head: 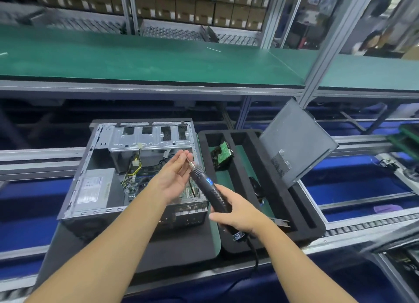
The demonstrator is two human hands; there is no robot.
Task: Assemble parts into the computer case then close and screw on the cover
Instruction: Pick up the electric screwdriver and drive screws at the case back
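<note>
The right hand (235,214) grips the black electric screwdriver (208,189) by its body, bit tilted up and away. The left hand (174,175), palm up, pinches the bit's tip, perhaps with a screw. Beneath them the computer case (95,189) lies open. Right of it, the cover (297,141) leans in a foam tray (272,184).
</note>
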